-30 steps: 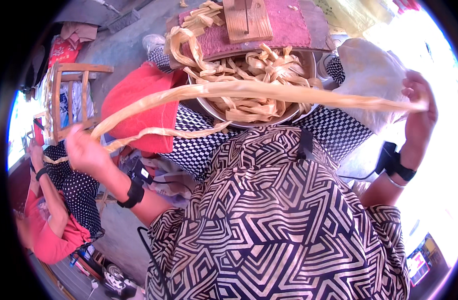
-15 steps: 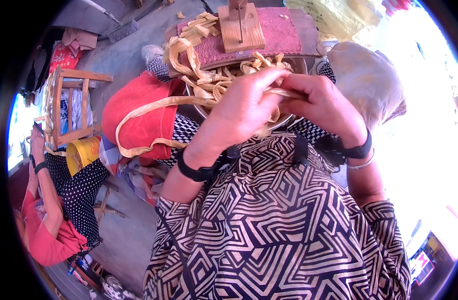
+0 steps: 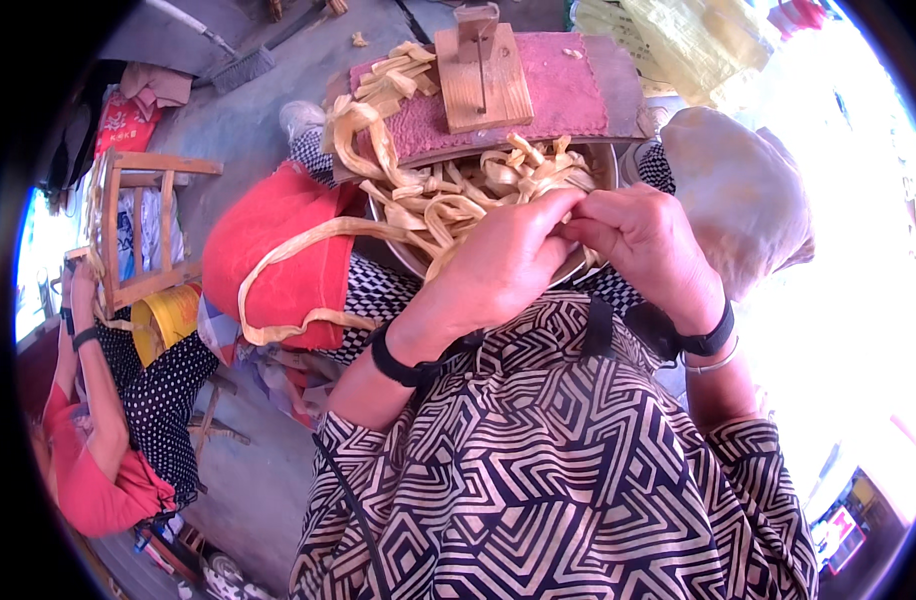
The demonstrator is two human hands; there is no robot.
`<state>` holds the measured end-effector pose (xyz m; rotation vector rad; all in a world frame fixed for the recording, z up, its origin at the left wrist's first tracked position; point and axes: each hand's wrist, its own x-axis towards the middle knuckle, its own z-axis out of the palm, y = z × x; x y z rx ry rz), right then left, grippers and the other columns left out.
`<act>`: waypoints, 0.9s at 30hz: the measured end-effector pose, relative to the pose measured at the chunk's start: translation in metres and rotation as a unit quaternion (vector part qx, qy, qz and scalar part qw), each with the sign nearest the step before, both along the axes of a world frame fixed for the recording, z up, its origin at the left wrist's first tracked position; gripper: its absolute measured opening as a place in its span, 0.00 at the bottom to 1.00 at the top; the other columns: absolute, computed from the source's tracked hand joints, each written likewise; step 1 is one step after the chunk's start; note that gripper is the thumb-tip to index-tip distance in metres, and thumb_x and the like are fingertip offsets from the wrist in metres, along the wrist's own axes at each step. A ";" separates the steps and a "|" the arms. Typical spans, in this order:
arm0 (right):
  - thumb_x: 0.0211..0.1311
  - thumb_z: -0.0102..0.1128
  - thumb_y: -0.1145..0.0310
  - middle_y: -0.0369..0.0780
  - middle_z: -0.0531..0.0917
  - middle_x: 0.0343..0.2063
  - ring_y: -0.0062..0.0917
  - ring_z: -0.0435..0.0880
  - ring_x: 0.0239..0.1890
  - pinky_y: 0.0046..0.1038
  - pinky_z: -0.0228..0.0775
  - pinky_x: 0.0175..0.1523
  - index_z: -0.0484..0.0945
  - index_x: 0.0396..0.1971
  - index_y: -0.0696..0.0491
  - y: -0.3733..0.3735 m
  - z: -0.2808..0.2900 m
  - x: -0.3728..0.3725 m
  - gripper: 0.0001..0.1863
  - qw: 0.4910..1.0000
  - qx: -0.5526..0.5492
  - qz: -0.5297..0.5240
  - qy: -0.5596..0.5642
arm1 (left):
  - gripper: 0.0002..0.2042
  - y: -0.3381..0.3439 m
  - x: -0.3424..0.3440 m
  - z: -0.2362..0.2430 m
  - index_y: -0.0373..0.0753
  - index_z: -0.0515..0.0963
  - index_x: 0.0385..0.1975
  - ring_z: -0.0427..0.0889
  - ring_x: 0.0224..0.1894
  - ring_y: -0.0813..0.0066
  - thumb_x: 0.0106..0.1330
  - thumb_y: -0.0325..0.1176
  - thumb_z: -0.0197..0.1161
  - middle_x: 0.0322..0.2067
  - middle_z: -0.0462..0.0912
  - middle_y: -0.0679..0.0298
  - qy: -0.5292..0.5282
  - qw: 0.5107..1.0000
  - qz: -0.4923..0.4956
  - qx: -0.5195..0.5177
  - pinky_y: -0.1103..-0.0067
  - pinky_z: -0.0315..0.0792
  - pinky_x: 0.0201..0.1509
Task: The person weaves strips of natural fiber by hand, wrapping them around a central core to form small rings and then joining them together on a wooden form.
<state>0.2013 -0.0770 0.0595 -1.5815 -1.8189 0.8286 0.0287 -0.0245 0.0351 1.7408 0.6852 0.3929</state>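
My left hand (image 3: 498, 265) and my right hand (image 3: 643, 240) meet over the front of a metal basin (image 3: 606, 162), both with fingers pinched on a pale tan strip, mostly hidden between them. A long length of the strip (image 3: 309, 236) runs from them leftward and loops over a red cloth (image 3: 250, 242) on my left leg. Tangled tan strips (image 3: 439, 205) fill the basin. Behind it lies a board with a pink mat (image 3: 568, 85), carrying a wooden block with an upright post (image 3: 498, 90) and a small pile of flat pieces (image 3: 398, 75).
At left, a co-worker in a red top (image 3: 113, 490) holds up both hands beside a wooden chair (image 3: 158, 270) and a yellow bucket (image 3: 166, 318). A pale cloth (image 3: 733, 190) covers my right leg. A broom (image 3: 243, 62) and yellow sacks (image 3: 678, 50) lie beyond.
My hands have come inward from wide apart, where the strip was stretched between them, and now pinch together over the basin. The long strip sags over the red cloth.
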 end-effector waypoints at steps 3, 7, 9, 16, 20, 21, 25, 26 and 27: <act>0.56 0.61 0.65 0.45 0.76 0.18 0.35 0.76 0.21 0.31 0.67 0.29 0.76 0.26 0.59 -0.004 -0.004 0.005 0.11 0.996 -0.078 -0.052 -0.012 | 0.11 0.004 -0.006 0.004 0.32 0.73 0.43 0.77 0.30 0.71 0.64 0.29 0.54 0.29 0.78 0.55 0.034 0.999 -0.013 -0.023 0.77 0.70 0.36; 0.62 0.55 0.68 0.38 0.72 0.14 0.15 0.68 0.20 0.25 0.63 0.27 0.76 0.24 0.61 -0.006 -0.032 -0.002 0.12 0.970 -0.131 -0.177 0.103 | 0.11 0.016 -0.001 0.004 0.30 0.75 0.36 0.73 0.24 0.75 0.66 0.34 0.54 0.22 0.77 0.62 0.052 0.997 -0.013 0.051 0.79 0.68 0.31; 0.62 0.53 0.70 0.35 0.74 0.14 0.14 0.68 0.19 0.21 0.62 0.24 0.77 0.25 0.61 -0.008 -0.040 -0.006 0.10 0.971 -0.149 0.006 0.189 | 0.12 0.028 0.008 -0.001 0.30 0.75 0.34 0.72 0.24 0.79 0.67 0.35 0.54 0.21 0.77 0.64 0.028 0.999 0.018 -0.008 0.81 0.67 0.30; 0.64 0.55 0.68 0.33 0.79 0.16 0.13 0.74 0.18 0.16 0.66 0.23 0.81 0.30 0.58 0.030 -0.037 -0.018 0.10 0.867 -0.063 -0.212 0.446 | 0.07 0.023 0.027 -0.010 0.38 0.75 0.39 0.62 0.20 0.91 0.68 0.33 0.52 0.23 0.70 0.74 -0.232 0.881 0.125 -0.393 0.93 0.55 0.20; 0.57 0.59 0.74 0.41 0.80 0.21 0.22 0.80 0.22 0.22 0.71 0.30 0.79 0.32 0.56 0.026 -0.044 -0.021 0.04 0.958 0.068 -0.245 0.135 | 0.07 0.014 0.024 -0.022 0.38 0.73 0.41 0.61 0.21 0.93 0.66 0.31 0.53 0.23 0.70 0.74 -0.229 0.886 0.089 -0.394 0.94 0.55 0.20; 0.57 0.59 0.74 0.41 0.80 0.21 0.22 0.80 0.22 0.22 0.71 0.30 0.79 0.32 0.56 0.026 -0.044 -0.021 0.04 0.958 0.068 -0.243 0.136 | 0.07 0.014 0.022 -0.026 0.38 0.73 0.41 0.61 0.21 0.93 0.66 0.31 0.53 0.23 0.70 0.74 -0.229 0.886 0.092 -0.393 0.94 0.55 0.20; 0.55 0.60 0.73 0.40 0.78 0.22 0.29 0.78 0.23 0.23 0.70 0.30 0.80 0.31 0.56 0.024 -0.055 -0.012 0.05 0.956 0.137 -0.231 0.116 | 0.07 0.016 0.016 -0.031 0.36 0.75 0.40 0.68 0.23 0.86 0.64 0.26 0.53 0.22 0.71 0.73 -0.160 0.933 0.064 -0.316 0.87 0.63 0.23; 0.55 0.60 0.72 0.40 0.79 0.23 0.26 0.79 0.24 0.23 0.70 0.31 0.80 0.31 0.57 0.022 -0.056 -0.010 0.05 0.960 0.137 -0.217 0.112 | 0.06 0.017 0.013 -0.031 0.36 0.75 0.38 0.71 0.22 0.81 0.63 0.25 0.53 0.21 0.73 0.70 -0.108 0.956 0.045 -0.267 0.83 0.66 0.23; 0.56 0.60 0.71 0.40 0.80 0.24 0.23 0.79 0.25 0.22 0.70 0.31 0.79 0.32 0.57 0.021 -0.056 -0.008 0.06 0.964 0.136 -0.203 0.109 | 0.06 0.017 0.011 -0.031 0.36 0.75 0.38 0.71 0.22 0.81 0.63 0.25 0.53 0.21 0.73 0.70 -0.107 0.956 0.044 -0.268 0.83 0.66 0.23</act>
